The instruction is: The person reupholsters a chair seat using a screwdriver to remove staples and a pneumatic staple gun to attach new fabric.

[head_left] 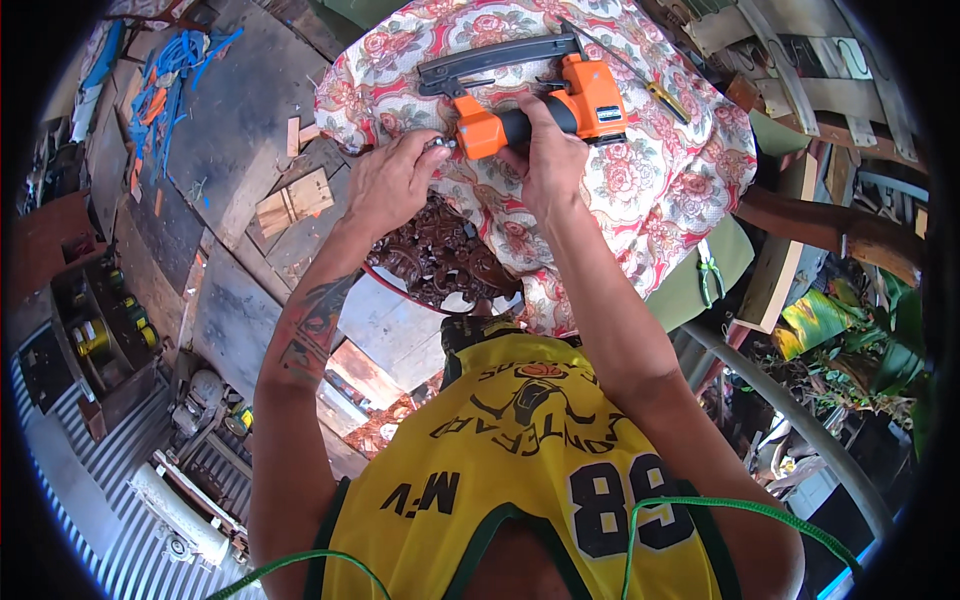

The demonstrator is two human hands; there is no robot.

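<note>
An orange and black nail gun (598, 90) lies across a floral cloth, its long dark magazine (500, 60) on the far side. My right hand (555, 165) is wrapped round its black grip. At the left end of the orange handle, my left hand (392, 182) pinches a small metal air fitting (438, 143) between thumb and fingers; part of the fitting is hidden by them. A screwdriver (664, 100) with a yellow and black handle rests on the cloth, right of the gun, its shaft reaching toward the gun's top.
The floral cloth (650, 180) covers a work surface, with dark carved wood (440, 250) at its near left edge. Green-handled pliers (709, 275) lie at the right. Blue strapping (180, 65) and wood scraps (294, 200) lie on the left. A wooden branch (830, 225) juts in at right.
</note>
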